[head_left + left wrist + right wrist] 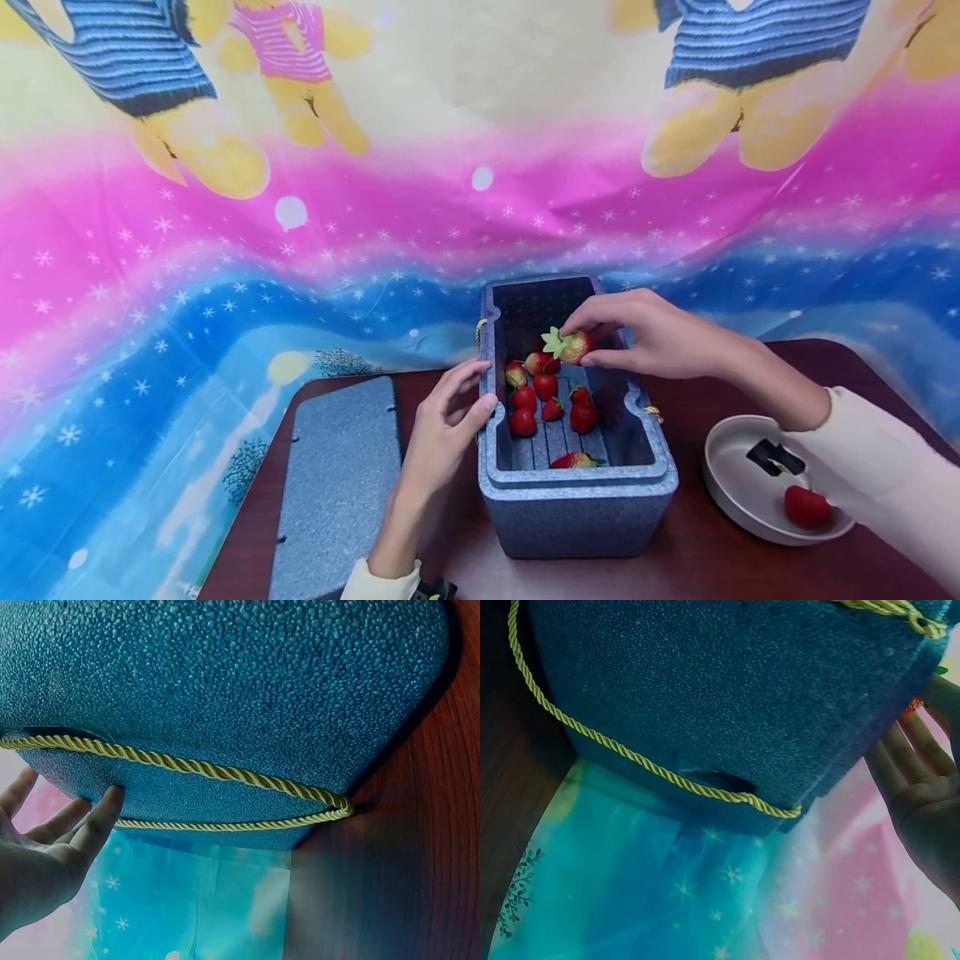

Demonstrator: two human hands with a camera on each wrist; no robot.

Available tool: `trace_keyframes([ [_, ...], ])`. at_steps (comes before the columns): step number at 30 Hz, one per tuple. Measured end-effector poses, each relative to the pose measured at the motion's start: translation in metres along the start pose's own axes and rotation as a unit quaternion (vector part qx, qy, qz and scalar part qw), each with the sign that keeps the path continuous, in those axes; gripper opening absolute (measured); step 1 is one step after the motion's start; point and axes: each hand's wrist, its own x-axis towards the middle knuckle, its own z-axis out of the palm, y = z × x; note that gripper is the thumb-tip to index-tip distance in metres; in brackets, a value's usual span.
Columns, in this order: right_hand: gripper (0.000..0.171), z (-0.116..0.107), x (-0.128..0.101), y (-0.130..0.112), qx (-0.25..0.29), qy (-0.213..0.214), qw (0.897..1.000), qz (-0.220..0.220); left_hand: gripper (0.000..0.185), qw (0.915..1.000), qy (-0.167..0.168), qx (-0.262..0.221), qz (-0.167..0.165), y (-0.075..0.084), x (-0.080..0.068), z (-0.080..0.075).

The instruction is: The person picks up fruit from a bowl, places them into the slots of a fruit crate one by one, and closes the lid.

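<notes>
A grey foam box (577,517) with gold rope handles stands uncovered on the table. Several red strawberries (546,386) lie on its ribbed floor, and one more (576,460) is close to the near wall. Over the box's opening, my right hand (652,337) pinches a yellow-red strawberry (573,345) with a green leafy cap between thumb and fingers. My left hand (448,421) rests on the box's left rim, its fingers lying against the outer side; in the left wrist view they touch the wall beside the gold rope (225,772).
Left of the box lies a flat grey foam lid (337,492). At the right, partly behind the sleeve, a round pale dish (723,492) holds a red strawberry (806,507) and a black object (776,457). A printed cloth (420,208) hangs behind the dark table (450,533).
</notes>
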Motion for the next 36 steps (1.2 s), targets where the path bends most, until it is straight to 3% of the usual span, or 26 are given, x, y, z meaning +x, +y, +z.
trace_keyframes([
  [22, 0.039, 0.028, 0.03, 0.007, 0.027, -0.108, 0.992, 0.054, 0.043, 1.0, 0.0, 0.001, -0.002, 0.0, 0.0, 0.0],
  [36, 0.037, 0.031, 0.031, 0.007, 0.008, -0.118, 0.992, 0.053, 0.043, 1.0, 0.002, 0.002, -0.006, 0.0, 0.0, 0.001],
])
